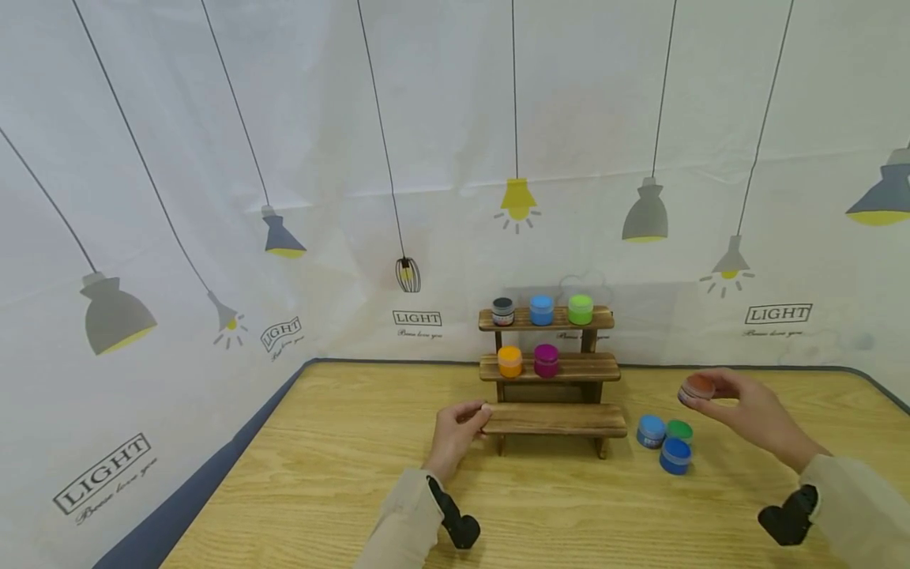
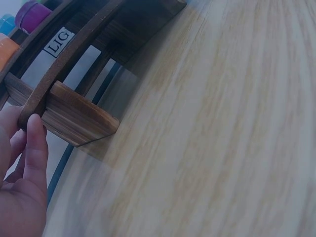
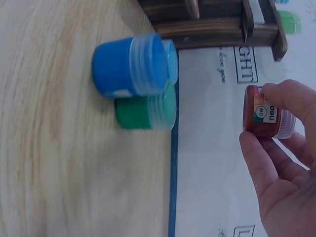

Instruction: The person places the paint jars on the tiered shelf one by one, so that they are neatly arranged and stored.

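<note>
A three-step wooden display rack stands on the table. My left hand pinches the left end of its bottom step between thumb and fingers; the left wrist view shows this grip on the board's end. To the right of the rack, my right hand holds a small brown-red paint jar above the table. Below that hand stand a light blue jar, a green jar and a dark blue jar, close together.
On the top step sit a black jar, a blue jar and a light green jar. The middle step carries an orange jar and a purple jar. Behind the table hangs a lamp-printed cloth.
</note>
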The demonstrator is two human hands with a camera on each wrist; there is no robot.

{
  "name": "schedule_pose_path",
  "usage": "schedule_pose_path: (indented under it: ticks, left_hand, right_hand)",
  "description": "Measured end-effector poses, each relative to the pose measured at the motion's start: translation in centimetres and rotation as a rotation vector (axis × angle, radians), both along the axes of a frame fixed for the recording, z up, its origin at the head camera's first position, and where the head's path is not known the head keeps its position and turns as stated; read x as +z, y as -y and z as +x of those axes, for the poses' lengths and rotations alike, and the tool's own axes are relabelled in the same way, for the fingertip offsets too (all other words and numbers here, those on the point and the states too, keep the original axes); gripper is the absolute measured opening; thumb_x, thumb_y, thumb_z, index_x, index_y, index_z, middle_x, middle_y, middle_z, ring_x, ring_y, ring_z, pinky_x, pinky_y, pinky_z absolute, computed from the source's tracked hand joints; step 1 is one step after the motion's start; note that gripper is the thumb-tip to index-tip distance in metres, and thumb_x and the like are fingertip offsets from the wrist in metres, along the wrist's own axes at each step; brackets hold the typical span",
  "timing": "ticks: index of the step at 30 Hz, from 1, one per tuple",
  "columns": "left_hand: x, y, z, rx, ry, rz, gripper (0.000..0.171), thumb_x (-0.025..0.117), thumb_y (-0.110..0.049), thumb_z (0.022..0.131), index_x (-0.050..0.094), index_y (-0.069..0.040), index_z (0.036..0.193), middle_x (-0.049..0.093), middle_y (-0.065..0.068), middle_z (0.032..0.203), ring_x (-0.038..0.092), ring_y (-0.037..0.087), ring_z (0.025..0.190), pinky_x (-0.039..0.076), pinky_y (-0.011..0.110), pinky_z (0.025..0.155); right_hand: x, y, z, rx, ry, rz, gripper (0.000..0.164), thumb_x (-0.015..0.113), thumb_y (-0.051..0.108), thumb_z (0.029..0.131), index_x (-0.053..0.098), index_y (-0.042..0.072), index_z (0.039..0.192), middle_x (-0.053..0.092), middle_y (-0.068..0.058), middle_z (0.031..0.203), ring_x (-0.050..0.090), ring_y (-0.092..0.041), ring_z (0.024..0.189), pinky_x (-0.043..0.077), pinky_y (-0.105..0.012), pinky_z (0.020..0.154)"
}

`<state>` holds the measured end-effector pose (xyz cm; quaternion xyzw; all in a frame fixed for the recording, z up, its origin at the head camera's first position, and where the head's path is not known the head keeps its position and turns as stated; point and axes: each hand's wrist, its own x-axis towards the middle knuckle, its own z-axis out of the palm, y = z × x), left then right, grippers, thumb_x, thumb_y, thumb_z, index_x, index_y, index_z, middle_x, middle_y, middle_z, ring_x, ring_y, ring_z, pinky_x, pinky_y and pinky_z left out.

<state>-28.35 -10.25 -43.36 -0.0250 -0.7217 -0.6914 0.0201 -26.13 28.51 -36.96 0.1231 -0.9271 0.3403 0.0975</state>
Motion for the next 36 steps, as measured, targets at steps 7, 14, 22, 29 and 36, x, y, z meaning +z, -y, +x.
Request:
schedule_pose_path:
  ticks: [7, 14, 22, 29, 36]
  left_hand:
    - [-0.2, 0.1, -0.2, -0.008, 0.004, -0.005, 0.034, 0.062, -0.019, 0.084, 0.06, 0.003, 0.11, 0.062, 0.01, 0.093, 0.058, 0.012, 0.071, 0.053, 0.032, 0.066]
    - [-0.3, 0.1, -0.2, -0.006, 0.005, -0.005, 0.034, 0.062, -0.018, 0.084, 0.06, 0.004, 0.11, 0.062, 0.01, 0.093, 0.058, 0.012, 0.07, 0.053, 0.032, 0.065]
    - [-0.1, 0.0, -0.3, 0.002, 0.026, 0.007, 0.033, 0.062, -0.018, 0.084, 0.06, 0.003, 0.11, 0.062, 0.009, 0.091, 0.058, 0.011, 0.07, 0.053, 0.031, 0.065]
    - [1.7, -0.1, 1.0, -0.006, 0.023, -0.013, 0.031, 0.058, -0.01, 0.086, 0.057, 0.008, 0.111, 0.062, 0.012, 0.092, 0.057, 0.011, 0.071, 0.052, 0.039, 0.07]
    - [1.5, -0.2, 1.0, -0.001, 0.017, -0.02, 0.031, 0.059, -0.012, 0.086, 0.058, 0.007, 0.11, 0.062, 0.01, 0.09, 0.057, 0.011, 0.072, 0.053, 0.035, 0.068]
  right_hand:
    - [1.1, 2.5, -0.3, 0.074, -0.082, -0.013, 0.052, 0.064, 0.025, 0.082, 0.048, -0.006, 0.12, 0.056, -0.022, 0.104, 0.054, -0.038, 0.093, 0.049, -0.039, 0.068]
    - [2.3, 5.2, -0.8, 0.148, -0.104, -0.039, 0.049, 0.064, 0.022, 0.083, 0.049, -0.005, 0.121, 0.056, -0.019, 0.106, 0.055, -0.034, 0.094, 0.05, -0.033, 0.067]
    - [3.1, 7.7, -2.0, 0.189, -0.113, -0.059, 0.048, 0.064, 0.021, 0.083, 0.049, -0.005, 0.12, 0.056, -0.019, 0.104, 0.054, -0.033, 0.094, 0.049, -0.043, 0.074]
    - [3.0, 9.3, -3.3, 0.201, -0.108, -0.081, 0.047, 0.064, 0.015, 0.082, 0.049, -0.007, 0.12, 0.057, -0.021, 0.105, 0.054, -0.034, 0.095, 0.048, -0.045, 0.076]
    - [3.0, 9.9, -3.9, 0.201, -0.094, -0.092, 0.051, 0.064, 0.017, 0.083, 0.046, -0.007, 0.123, 0.056, -0.022, 0.105, 0.054, -0.035, 0.095, 0.048, -0.045, 0.076]
